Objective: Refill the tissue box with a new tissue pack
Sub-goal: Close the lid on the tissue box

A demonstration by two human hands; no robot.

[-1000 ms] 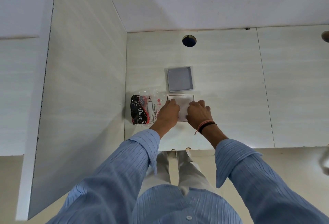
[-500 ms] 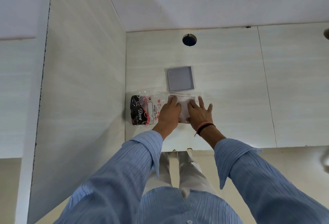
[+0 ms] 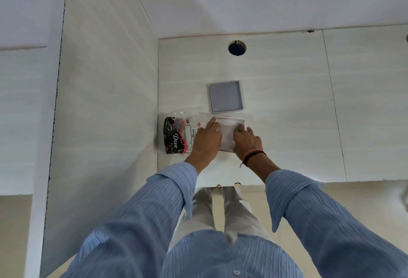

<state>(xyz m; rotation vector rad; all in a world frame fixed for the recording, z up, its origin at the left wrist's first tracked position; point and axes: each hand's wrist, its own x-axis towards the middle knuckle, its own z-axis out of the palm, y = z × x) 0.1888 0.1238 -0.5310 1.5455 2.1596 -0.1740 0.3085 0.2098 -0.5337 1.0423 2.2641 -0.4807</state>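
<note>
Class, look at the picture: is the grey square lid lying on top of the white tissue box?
No: the grey square lid lies apart on the counter, beyond the white tissue box under both hands.

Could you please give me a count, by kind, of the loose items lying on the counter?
Square grey lid or tray: 1
White tissue box under both hands: 1
Dove-printed plastic wrapper: 1
Total: 3
</note>
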